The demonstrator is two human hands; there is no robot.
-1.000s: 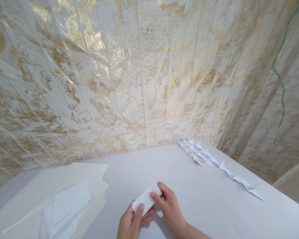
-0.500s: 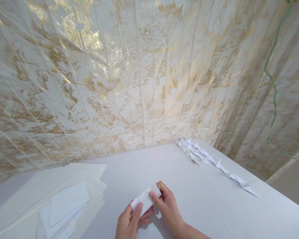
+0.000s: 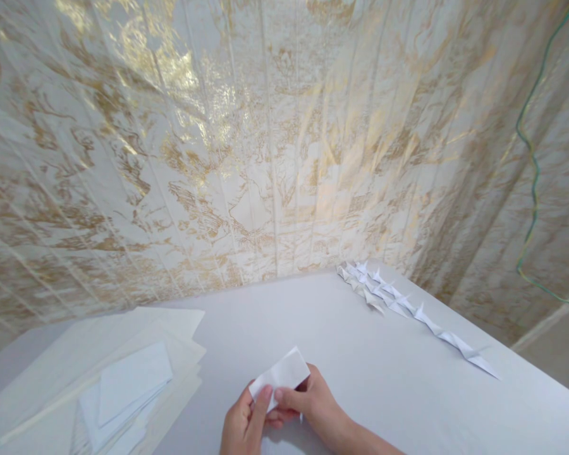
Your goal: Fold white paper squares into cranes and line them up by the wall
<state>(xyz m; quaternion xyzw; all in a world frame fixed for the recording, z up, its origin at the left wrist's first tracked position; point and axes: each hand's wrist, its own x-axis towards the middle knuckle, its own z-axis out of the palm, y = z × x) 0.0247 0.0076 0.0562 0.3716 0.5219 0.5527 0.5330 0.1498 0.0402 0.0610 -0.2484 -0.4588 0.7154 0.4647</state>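
Observation:
A small folded white paper (image 3: 287, 371) is held above the near part of the table, tilted up toward the right. My left hand (image 3: 246, 414) pinches its lower left end, thumb on top and fingers underneath. Along the lower right edge, my right hand (image 3: 315, 404) grips the same paper with its thumb on the near face; its other fingers are mostly hidden behind the sheet. The paper's upper right corner stands free of both hands.
On the left of the white table (image 3: 246, 322) lie large cream sheets (image 3: 175, 325) with smaller white papers (image 3: 135, 379) on top. Folded paper cranes (image 3: 393, 297) stand in rows along the right edge. Behind is a gold-patterned curtain (image 3: 265, 158); a green cord (image 3: 533, 183) hangs at right.
My right hand has slid down from the paper's upper right corner to its lower edge, its thumb now near the left thumb. The left hand keeps its hold.

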